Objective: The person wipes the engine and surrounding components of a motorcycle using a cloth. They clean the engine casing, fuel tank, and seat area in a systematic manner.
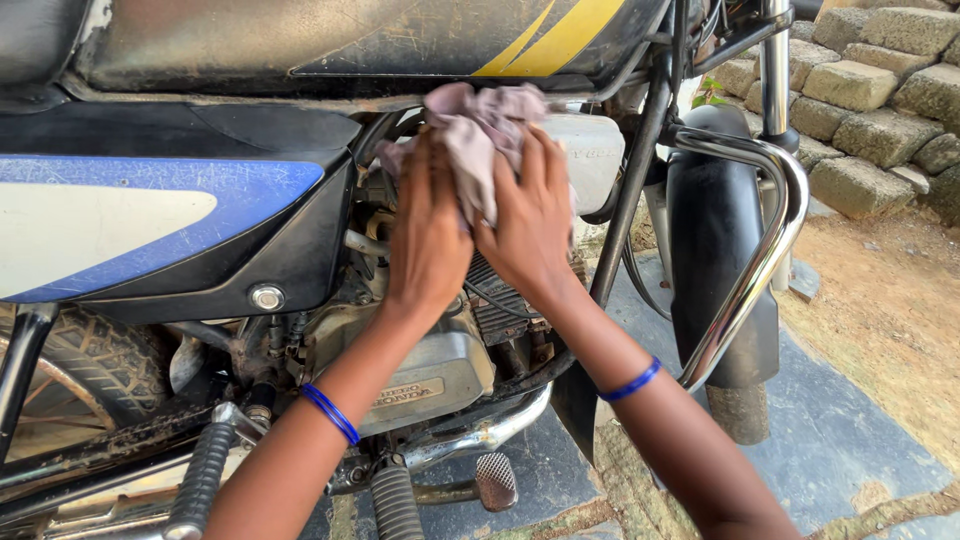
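1. Head view, looking down at the side of a motorcycle, parked on dark ground.
2. Left hand, fingers up, gripping and pressing a crumpled pinkish cloth against the engine area just under the fuel tank.
3. Right hand just beside it, also clutching the cloth.
4. Blue bangles on both wrists.
5. Engine casing below the hands, near; foot pegs nearer left.
6. Chrome crash guard and black front mudguard right of the hands.
7. Rough stone blocks far right.
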